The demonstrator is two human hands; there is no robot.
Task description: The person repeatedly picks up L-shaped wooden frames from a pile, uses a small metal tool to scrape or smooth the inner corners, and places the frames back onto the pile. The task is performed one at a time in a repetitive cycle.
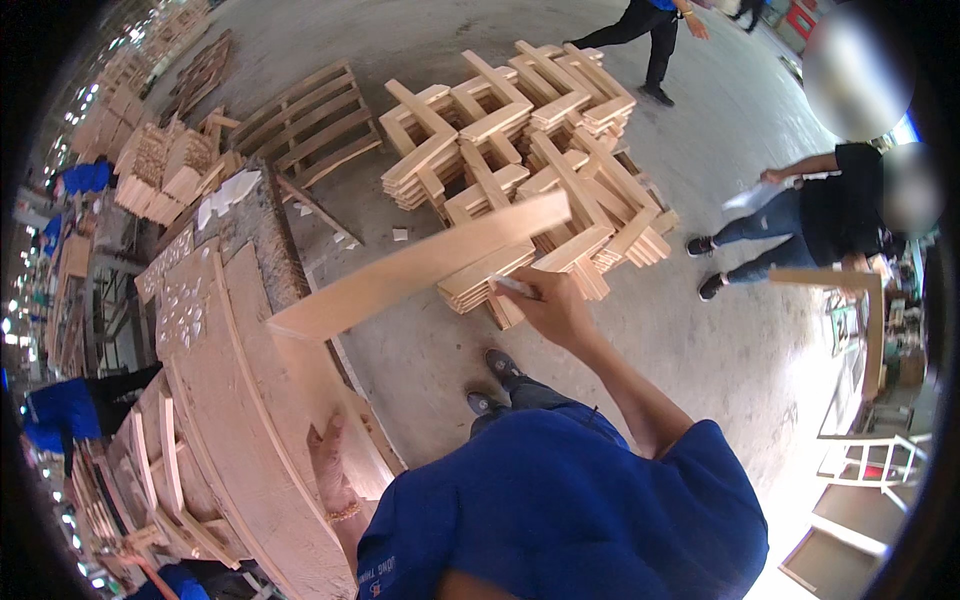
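Observation:
An L-shaped wooden piece [430,260] is raised in front of me, one leg stretching out to the right over the floor and the other coming back toward my body. My left hand [335,460] is closed on the nearer leg, beside the workbench. Close to the near side of the longer leg is my right hand [555,308]. Its fingers pinch a small whitish object [517,287] whose kind I cannot make out. Whether that object touches the wood is unclear. Beyond the right hand, several stacks of similar L-shaped wooden pieces [480,120] rise from the floor.
The workbench [250,440] runs along my left, with scraps [235,195] at its far end. A slatted pallet [310,115] lies past it. A person in dark clothes [800,215] stands at the right; another person's legs [655,50] show at the back. Wooden frames [845,530] stand lower right.

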